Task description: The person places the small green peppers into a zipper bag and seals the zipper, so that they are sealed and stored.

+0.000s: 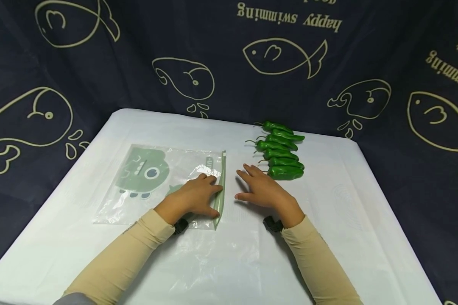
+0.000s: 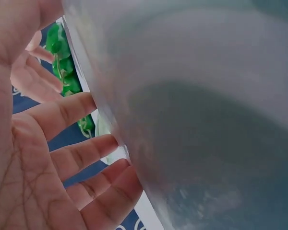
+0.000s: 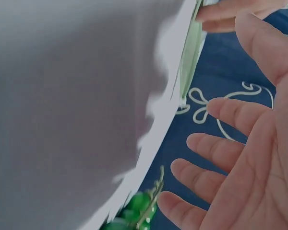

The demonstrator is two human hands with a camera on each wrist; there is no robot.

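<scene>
A clear zip bag with a green one-eyed monster print lies flat left of centre, its green zip strip along the right side. My left hand rests over the bag's right part with fingers spread, fingertips at the strip. In the left wrist view those fingers look lightly bent and touch the bag's surface, pinching nothing visible. To the right, my right hand hovers above the table with loose, spread fingers and holds nothing. Just beyond it lie several green peppers in a column, stems pointing left.
A white-covered table carries everything. Behind it hangs a dark blue cloth with fish and whale outlines. Each wrist wears a small black camera, the right one close to the tabletop.
</scene>
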